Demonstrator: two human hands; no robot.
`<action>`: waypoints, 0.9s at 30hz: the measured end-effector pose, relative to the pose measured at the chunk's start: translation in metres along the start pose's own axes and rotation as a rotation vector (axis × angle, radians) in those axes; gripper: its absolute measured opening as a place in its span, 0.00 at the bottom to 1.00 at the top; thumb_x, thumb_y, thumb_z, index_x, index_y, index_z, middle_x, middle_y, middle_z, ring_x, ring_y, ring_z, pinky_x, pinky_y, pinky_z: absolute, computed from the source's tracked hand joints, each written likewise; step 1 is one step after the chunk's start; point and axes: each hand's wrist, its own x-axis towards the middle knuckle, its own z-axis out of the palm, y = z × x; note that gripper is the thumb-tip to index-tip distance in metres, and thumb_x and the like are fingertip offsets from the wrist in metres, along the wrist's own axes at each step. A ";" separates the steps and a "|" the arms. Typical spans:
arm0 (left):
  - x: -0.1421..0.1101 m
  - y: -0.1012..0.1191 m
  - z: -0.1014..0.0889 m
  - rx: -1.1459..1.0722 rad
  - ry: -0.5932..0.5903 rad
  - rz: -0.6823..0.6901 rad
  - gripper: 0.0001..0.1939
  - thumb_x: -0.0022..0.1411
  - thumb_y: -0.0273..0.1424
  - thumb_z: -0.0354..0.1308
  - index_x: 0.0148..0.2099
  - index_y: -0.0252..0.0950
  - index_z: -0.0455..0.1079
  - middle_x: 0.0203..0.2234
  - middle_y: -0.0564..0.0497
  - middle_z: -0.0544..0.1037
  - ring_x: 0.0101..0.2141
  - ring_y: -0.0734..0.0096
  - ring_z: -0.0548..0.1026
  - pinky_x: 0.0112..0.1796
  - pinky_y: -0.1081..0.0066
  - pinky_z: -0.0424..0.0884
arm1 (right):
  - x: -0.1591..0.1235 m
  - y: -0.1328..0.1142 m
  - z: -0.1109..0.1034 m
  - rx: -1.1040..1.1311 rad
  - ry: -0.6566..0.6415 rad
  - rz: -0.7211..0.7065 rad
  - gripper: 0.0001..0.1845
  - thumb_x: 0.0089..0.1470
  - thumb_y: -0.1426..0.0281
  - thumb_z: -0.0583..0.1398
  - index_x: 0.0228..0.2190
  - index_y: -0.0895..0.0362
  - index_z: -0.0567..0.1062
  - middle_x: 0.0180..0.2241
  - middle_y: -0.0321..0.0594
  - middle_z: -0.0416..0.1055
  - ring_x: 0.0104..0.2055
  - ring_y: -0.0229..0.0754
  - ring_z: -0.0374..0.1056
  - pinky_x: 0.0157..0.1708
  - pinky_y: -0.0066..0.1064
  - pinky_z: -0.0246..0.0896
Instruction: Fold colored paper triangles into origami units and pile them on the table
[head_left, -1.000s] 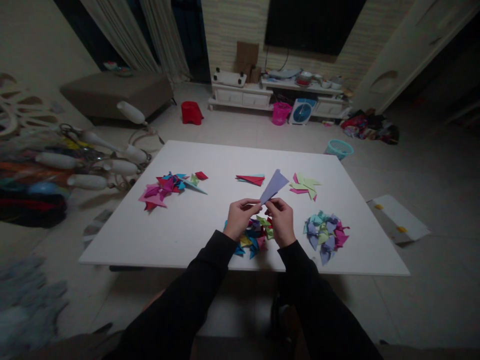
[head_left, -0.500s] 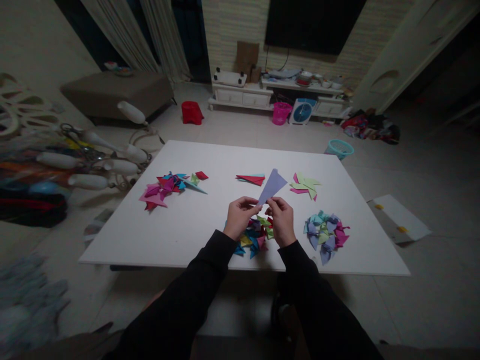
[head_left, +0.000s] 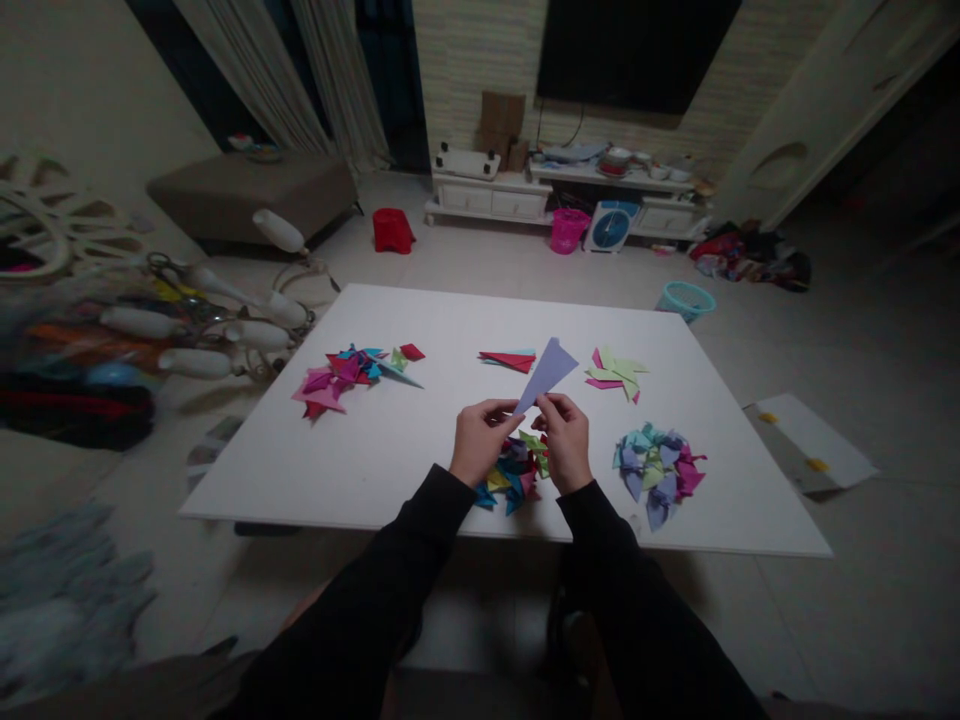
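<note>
A folded sheet of lavender origami paper (head_left: 549, 372), long and pointed with its wide end away from me, is held above the white table (head_left: 390, 450). My left hand (head_left: 481, 436) pinches it near its narrow lower end. On its right edge, close to that tip, the thumb and fingers of my right hand (head_left: 566, 438) grip it too. Partly hidden beneath both hands lies a heap of small folded paper pieces (head_left: 514, 484) in blue, yellow, green and red. Just beyond the lavender paper rest narrow red and pale blue folded papers (head_left: 510, 360).
More folded paper sits in a pink, red and blue pile (head_left: 334, 380) at left, a green and pink group (head_left: 616, 372) at back right, and a multicoloured heap (head_left: 658, 470) at right. A lamp with white shades (head_left: 259, 333) stands beside the table's left edge.
The whole view has shifted slightly, so the table and room appear a little further right. Both hands keep hold of the lavender paper in nearly the same pose.
</note>
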 end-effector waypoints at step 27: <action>0.006 -0.002 0.009 -0.371 -0.128 -0.283 0.23 0.47 0.39 0.74 0.42 0.29 0.79 0.32 0.43 0.83 0.29 0.65 0.81 0.34 0.68 0.77 | -0.001 -0.009 -0.002 0.004 0.003 -0.024 0.18 0.44 0.58 0.71 0.30 0.57 0.73 0.30 0.33 0.71 0.25 0.33 0.63 0.24 0.27 0.60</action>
